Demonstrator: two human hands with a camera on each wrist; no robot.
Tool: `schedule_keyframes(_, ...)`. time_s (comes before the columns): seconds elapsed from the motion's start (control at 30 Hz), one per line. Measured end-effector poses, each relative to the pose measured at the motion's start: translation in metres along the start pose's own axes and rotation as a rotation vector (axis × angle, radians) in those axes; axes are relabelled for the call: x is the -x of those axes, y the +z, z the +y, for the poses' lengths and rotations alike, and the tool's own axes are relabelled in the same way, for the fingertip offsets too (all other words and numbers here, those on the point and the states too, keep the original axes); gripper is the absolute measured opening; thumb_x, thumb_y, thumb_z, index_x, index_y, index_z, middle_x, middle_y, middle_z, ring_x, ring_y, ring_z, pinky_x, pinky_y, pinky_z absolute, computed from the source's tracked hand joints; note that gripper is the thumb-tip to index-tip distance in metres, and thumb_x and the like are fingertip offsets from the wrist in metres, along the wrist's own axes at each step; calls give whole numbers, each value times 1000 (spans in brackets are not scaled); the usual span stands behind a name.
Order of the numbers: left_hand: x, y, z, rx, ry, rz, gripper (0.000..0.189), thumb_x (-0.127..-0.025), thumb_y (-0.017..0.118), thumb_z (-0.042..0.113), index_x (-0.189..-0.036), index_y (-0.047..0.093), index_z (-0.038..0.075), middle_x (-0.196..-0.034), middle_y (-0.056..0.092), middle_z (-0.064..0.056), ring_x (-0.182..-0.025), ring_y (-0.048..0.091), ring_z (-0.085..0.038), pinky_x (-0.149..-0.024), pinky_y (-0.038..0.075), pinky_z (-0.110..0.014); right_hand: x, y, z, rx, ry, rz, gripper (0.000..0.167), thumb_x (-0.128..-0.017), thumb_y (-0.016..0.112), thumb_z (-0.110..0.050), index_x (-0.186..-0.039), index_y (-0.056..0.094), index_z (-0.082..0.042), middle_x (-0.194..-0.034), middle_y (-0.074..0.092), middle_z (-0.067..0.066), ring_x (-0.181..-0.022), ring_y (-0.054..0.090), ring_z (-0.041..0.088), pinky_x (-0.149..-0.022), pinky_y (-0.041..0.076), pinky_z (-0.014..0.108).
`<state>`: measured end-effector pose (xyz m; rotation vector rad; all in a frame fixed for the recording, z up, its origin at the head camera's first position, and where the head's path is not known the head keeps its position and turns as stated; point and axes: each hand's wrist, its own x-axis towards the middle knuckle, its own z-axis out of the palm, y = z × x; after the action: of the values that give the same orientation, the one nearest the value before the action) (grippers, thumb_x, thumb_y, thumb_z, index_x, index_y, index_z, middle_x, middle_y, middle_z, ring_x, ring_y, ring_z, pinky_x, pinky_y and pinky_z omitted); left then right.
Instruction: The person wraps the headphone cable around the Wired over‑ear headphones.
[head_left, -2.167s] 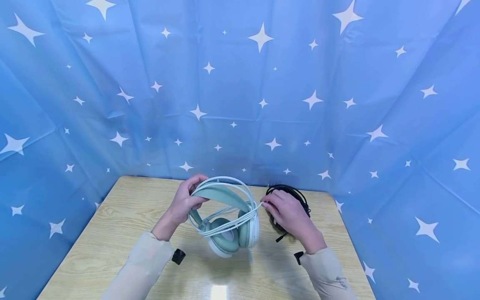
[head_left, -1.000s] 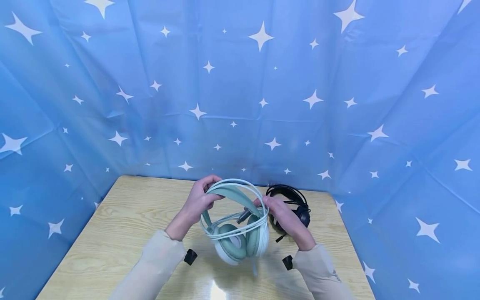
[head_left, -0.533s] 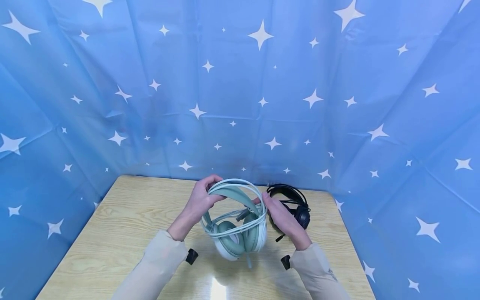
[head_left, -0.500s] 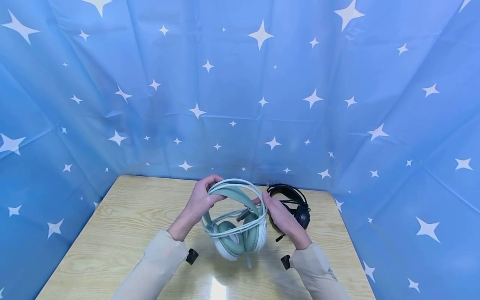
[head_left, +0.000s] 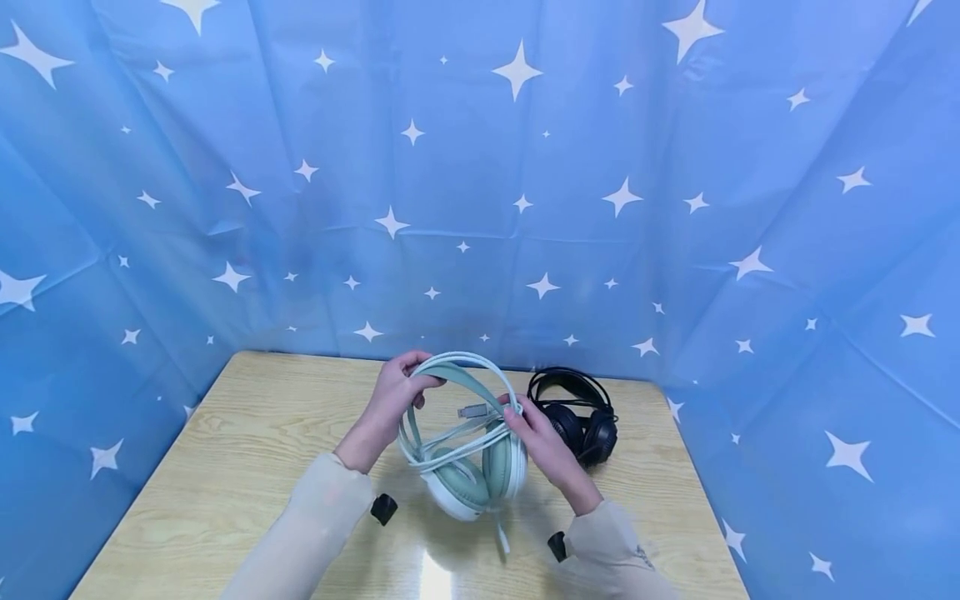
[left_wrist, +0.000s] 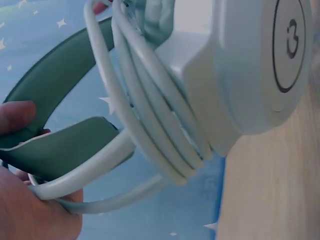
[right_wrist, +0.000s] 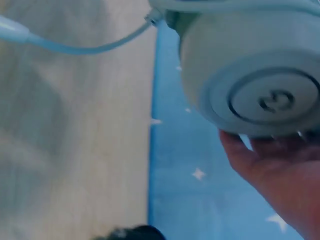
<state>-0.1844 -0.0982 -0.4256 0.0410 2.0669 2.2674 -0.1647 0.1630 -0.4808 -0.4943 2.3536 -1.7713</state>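
Note:
A mint-green and white headset point(head_left: 459, 487) hangs tilted above the table, its cable point(head_left: 450, 456) coiled around the headband and ear cups. My left hand point(head_left: 386, 408) grips the padded headband point(left_wrist: 65, 75) at its upper left, thumb on the inner side. On the other side, my right hand point(head_left: 543, 446) pinches the cable where it passes beside the right ear cup point(right_wrist: 260, 90). A grey USB plug point(head_left: 472, 411) sticks out leftward near those fingertips, inside the headband loop. The thin microphone boom point(head_left: 503, 533) points down. Some right fingers are hidden behind the ear cup.
A black headset point(head_left: 598, 437) with a bundled cable lies at the table's back right, just beyond my right hand. The wooden table point(head_left: 247, 442) is bounded at the back and sides by a blue star-patterned curtain point(head_left: 450, 208).
The right hand first pulled at the cable outside the headset, then came in against the right ear cup. The USB plug now points left and shows more. The headset has shifted slightly left since half a second ago.

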Motion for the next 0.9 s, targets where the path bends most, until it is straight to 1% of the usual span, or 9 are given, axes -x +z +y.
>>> schedule_keyframes(0.1, -4, -4, -9, 8, -72, -6, 21, -89, 72, 6, -109, 67, 3, -75, 57, 2, -55, 39, -14, -58, 42, -28, -1, 13, 9, -31, 39, 83, 38, -113, 41, -31, -130, 58, -2, -114, 63, 11, -107, 57, 20, -97, 44, 37)
schedule_keyframes(0.23, -12, -10, -21, -22, -122, -27, 26, -90, 72, 7, -114, 66, -1, -79, 55, 1, -56, 38, -13, -59, 41, -28, -2, 27, 16, -87, 94, 124, 43, -113, 38, -34, -124, 59, 2, -110, 62, 9, -107, 54, 18, -99, 41, 36)
schedule_keyframes(0.37, -19, -17, -28, -97, -138, -65, 40, -90, 72, 9, -127, 63, -4, -97, 63, -4, -58, 42, -12, -61, 44, -28, -4, 35, 18, -187, 138, 130, 45, -113, 39, -35, -123, 57, 5, -107, 60, 8, -103, 54, 18, -95, 43, 32)
schedule_keyframes(0.47, -24, -23, -31, -167, -146, -138, 54, -92, 72, 11, -141, 54, -4, -108, 65, -11, -64, 51, -13, -68, 50, -29, -5, 38, 18, -261, 165, 135, 47, -112, 41, -36, -123, 55, 8, -104, 60, 9, -97, 57, 18, -90, 46, 30)
schedule_keyframes(0.53, -26, -28, -33, -216, -147, -197, 63, -94, 72, 13, -149, 45, -3, -112, 66, -13, -76, 60, -18, -77, 53, -32, -5, 39, 18, -303, 193, 133, 49, -112, 41, -37, -125, 54, 9, -101, 61, 8, -93, 59, 17, -86, 49, 28)
schedule_keyframes(0.6, -25, -32, -34, -252, -153, -242, 70, -96, 71, 17, -155, 37, -1, -117, 66, -16, -96, 67, -25, -91, 53, -40, -6, 40, 19, -336, 220, 116, 53, -112, 41, -38, -129, 51, 11, -99, 63, 7, -89, 62, 15, -83, 52, 27)
schedule_keyframes(0.67, -24, -36, -37, -265, -149, -261, 72, -98, 70, 22, -158, 34, 2, -128, 64, -18, -120, 62, -33, -104, 47, -48, -7, 41, 22, -369, 243, 100, 55, -112, 39, -39, -130, 49, 13, -96, 65, 6, -83, 64, 14, -79, 54, 27)
schedule_keyframes(0.77, -20, -38, -46, -210, -136, -229, 70, -101, 67, 26, -158, 34, 4, -145, 54, -22, -138, 49, -37, -115, 36, -55, -10, 40, 29, -418, 276, 106, 59, -112, 39, -43, -130, 47, 12, -92, 68, 8, -78, 66, 14, -73, 57, 28)
schedule_keyframes(0.9, -15, -35, -66, -41, -147, -78, 68, -103, 64, 30, -154, 36, -3, -144, 50, -25, -135, 49, -37, -116, 36, -53, -17, 39, 37, -483, 300, 162, 63, -111, 39, -49, -132, 43, 10, -90, 68, 10, -75, 67, 15, -70, 58, 30)
